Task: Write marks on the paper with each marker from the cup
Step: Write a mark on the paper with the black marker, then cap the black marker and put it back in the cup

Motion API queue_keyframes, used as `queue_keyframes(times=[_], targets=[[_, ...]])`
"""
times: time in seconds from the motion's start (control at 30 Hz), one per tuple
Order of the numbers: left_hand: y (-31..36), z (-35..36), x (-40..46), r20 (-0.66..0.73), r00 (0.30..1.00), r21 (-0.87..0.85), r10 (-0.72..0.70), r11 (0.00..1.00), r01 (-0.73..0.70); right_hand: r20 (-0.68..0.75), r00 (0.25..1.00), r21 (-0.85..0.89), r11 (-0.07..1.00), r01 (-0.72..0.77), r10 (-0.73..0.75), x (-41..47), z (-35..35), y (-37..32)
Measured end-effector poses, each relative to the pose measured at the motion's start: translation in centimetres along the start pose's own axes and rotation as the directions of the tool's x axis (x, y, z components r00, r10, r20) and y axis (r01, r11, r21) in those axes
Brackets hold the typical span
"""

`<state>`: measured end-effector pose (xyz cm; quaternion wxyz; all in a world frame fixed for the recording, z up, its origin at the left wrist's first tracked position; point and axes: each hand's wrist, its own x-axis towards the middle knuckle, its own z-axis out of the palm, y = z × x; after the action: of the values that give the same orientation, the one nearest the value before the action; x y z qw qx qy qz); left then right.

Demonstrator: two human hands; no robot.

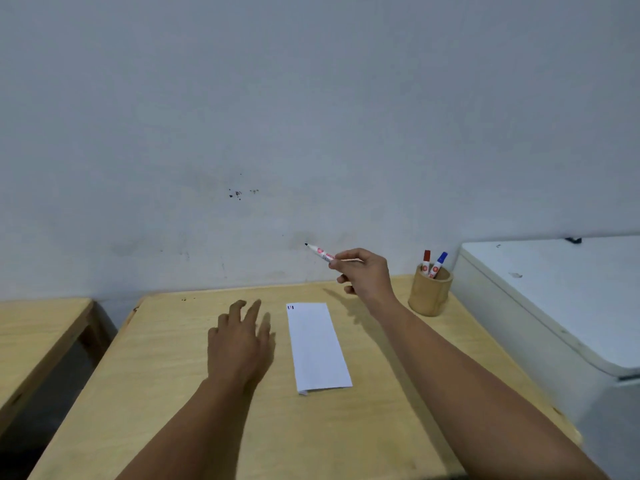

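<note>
A folded white paper lies on the wooden table, with small red and dark marks at its far left corner. My right hand holds an uncapped white marker above the table's far edge, its dark tip pointing up and left. A wooden cup at the far right holds a red-capped marker and a blue-capped marker. My left hand hovers flat over the table left of the paper, fingers spread, holding nothing.
A white chest-like appliance stands right beside the table. A second wooden table sits to the left across a gap. A grey wall rises just behind the table.
</note>
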<state>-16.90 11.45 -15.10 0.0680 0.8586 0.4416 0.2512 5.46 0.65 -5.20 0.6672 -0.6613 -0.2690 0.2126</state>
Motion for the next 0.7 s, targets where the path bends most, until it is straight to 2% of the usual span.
queue_keyframes(times=[0.07,0.13,0.17,0.23,0.27,0.3,0.37,0.43,0.5,0.6,0.7], targets=[[-0.6,0.6,0.9,0.091,0.995,0.016,-0.029,0.999,0.027,0.02,1.0,-0.029,1.0,-0.002,0.003,-0.5,-0.6,0.8],[-0.8,0.9,1.2,0.082,0.995,0.002,-0.05,0.999,0.05,0.036,0.999,-0.055,0.998,0.015,-0.013,-1.0,-1.0,1.8],[-0.7,0.9,1.4,0.073,0.995,-0.046,-0.072,0.996,0.075,0.039,0.999,-0.053,0.998,0.021,-0.019,-1.2,-1.3,2.3],[-0.2,0.5,1.8,0.075,0.986,-0.25,-0.146,0.955,0.16,0.045,0.999,-0.052,0.998,0.026,-0.023,-1.7,-1.7,3.2],[0.2,0.1,2.3,0.104,0.974,-0.392,-0.2,0.892,0.225,0.059,0.998,-0.064,0.998,0.029,-0.025,-2.0,-1.9,3.5],[0.7,-0.6,3.1,0.158,0.956,-0.541,-0.246,0.789,0.292,0.08,0.996,-0.077,0.996,0.035,-0.029,-2.2,-2.0,3.8],[2.2,-2.2,4.6,0.278,0.916,-0.76,-0.289,0.516,0.394,0.116,0.992,-0.089,0.995,0.051,-0.041,-2.6,-2.0,4.1],[4.0,-3.9,5.6,0.349,0.896,-0.852,-0.273,0.306,0.425,0.138,0.988,-0.095,0.992,0.086,-0.072,-2.9,-1.8,3.7],[5.6,-5.2,6.3,0.383,0.891,-0.878,-0.244,0.202,0.433,0.146,0.984,-0.096,0.988,0.118,-0.103,-3.0,-1.6,3.0],[7.3,-6.3,6.9,0.396,0.897,-0.888,-0.195,0.167,0.428,0.138,0.979,-0.102,0.981,0.166,-0.151,-3.1,-1.8,1.8],[8.9,-6.9,7.1,0.392,0.908,-0.886,-0.15,0.202,0.416,0.122,0.977,-0.113,0.976,0.188,-0.174,-3.1,-2.5,1.0]])
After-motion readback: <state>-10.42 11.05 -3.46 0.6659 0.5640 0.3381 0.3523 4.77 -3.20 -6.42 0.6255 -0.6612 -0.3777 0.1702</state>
